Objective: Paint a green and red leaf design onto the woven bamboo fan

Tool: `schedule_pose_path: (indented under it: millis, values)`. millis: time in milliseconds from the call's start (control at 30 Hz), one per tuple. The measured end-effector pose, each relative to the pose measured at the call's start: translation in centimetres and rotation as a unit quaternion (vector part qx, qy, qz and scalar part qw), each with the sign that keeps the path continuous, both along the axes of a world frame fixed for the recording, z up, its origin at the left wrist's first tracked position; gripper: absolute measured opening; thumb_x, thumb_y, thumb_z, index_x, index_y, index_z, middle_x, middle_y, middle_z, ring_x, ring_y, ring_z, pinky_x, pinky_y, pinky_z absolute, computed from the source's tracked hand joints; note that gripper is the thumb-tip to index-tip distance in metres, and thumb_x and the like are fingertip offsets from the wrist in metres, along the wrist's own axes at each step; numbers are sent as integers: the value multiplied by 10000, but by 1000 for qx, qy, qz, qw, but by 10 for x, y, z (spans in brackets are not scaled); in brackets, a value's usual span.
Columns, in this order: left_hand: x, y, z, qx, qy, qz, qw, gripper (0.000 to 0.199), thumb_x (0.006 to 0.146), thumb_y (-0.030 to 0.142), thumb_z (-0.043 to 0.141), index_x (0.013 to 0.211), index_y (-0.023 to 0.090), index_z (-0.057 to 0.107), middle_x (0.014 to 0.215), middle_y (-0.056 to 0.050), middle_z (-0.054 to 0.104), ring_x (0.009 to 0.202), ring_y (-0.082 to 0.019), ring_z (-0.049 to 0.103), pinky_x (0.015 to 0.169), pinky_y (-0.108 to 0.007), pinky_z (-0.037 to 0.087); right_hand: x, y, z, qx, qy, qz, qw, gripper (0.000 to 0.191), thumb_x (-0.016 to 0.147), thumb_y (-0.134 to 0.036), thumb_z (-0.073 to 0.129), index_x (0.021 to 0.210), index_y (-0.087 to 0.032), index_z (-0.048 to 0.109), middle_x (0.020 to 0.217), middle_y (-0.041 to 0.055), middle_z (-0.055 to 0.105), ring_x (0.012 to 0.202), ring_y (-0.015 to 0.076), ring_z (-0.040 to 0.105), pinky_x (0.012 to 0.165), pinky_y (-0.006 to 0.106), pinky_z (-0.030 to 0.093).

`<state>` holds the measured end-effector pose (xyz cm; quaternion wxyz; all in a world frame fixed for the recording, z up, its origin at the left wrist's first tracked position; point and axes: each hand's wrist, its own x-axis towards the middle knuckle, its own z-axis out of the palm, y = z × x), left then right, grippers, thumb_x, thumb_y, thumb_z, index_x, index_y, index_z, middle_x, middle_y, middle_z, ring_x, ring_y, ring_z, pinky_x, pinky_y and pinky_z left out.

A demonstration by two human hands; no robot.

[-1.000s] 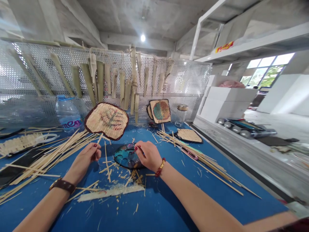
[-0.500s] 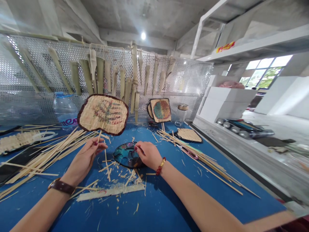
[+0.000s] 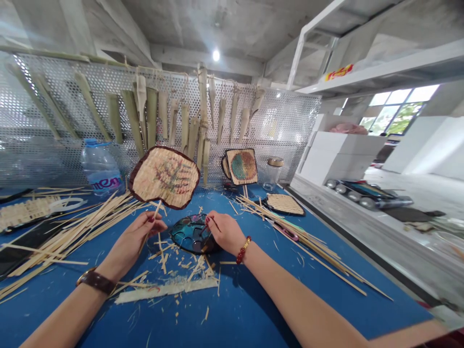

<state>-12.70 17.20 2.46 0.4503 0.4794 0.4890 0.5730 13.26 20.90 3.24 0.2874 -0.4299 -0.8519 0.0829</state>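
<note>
My left hand (image 3: 139, 237) pinches the thin handle of a woven fan (image 3: 165, 176), which has a dark brown rim and red and green painted marks. The fan leans to the right above the blue table. My right hand (image 3: 225, 233) is closed over the right part of a dark paint palette (image 3: 188, 234) with round wells. A thin dark stick, seen only in part, shows between the fingertips. Cut bamboo scraps (image 3: 186, 264) and a pale flat strip (image 3: 166, 290) lie in front of the palette.
Bamboo strips (image 3: 79, 227) lie at the left, more strips (image 3: 311, 241) at the right. Behind stand a water bottle (image 3: 99, 169), a small painted fan (image 3: 241, 166) and a glass jar (image 3: 272, 174). Bamboo pieces hang on a perforated panel (image 3: 286, 116).
The fan has moved right and tilted clockwise, with my left hand shifting slightly right. My right hand has moved little; the thin stick shows more clearly over the palette.
</note>
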Motion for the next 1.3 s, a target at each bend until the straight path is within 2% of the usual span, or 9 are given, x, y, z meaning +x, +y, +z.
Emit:
schedule_pose_path:
  millis: [167,300,567,767,1300]
  values:
    - [3,-2,4,6,10,3,1000,246,756,431,658,893,228,629,824,-27,673,816,-209,646,858,-350,532,0,-1,-1,-8,16,22,1000,247,1012,-259,365,930,-195,588,826,28,695,749,152,626,700,247,380]
    - [3,-2,5,-3,-7,1,1000,242,759,432,669,890,233,631,800,-19,671,777,-192,633,812,-332,541,0,0,-1,-8,17,1,1000,239,1010,-266,372,945,-199,592,813,27,692,748,153,632,681,242,379]
    - [-1,1,-2,-13,-21,-25,999,227,783,428,664,911,242,634,801,-14,668,778,-184,621,780,-307,534,1,1,-2,-11,18,-8,1000,239,1009,-272,374,993,-206,603,802,28,695,736,155,643,667,240,386]
    - [-3,3,-6,-16,-24,-32,999,217,785,423,669,911,249,636,790,-8,669,737,-173,611,722,-285,528,1,1,-2,-24,27,2,999,255,1012,-284,359,961,-210,598,779,18,696,709,149,650,635,230,382]
    - [-1,-3,0,-21,-7,-43,999,227,786,436,659,902,243,633,776,-10,659,705,-161,590,679,-269,516,0,0,-1,-18,35,-5,999,241,1004,-278,359,954,-206,583,778,23,693,704,150,643,622,229,366]
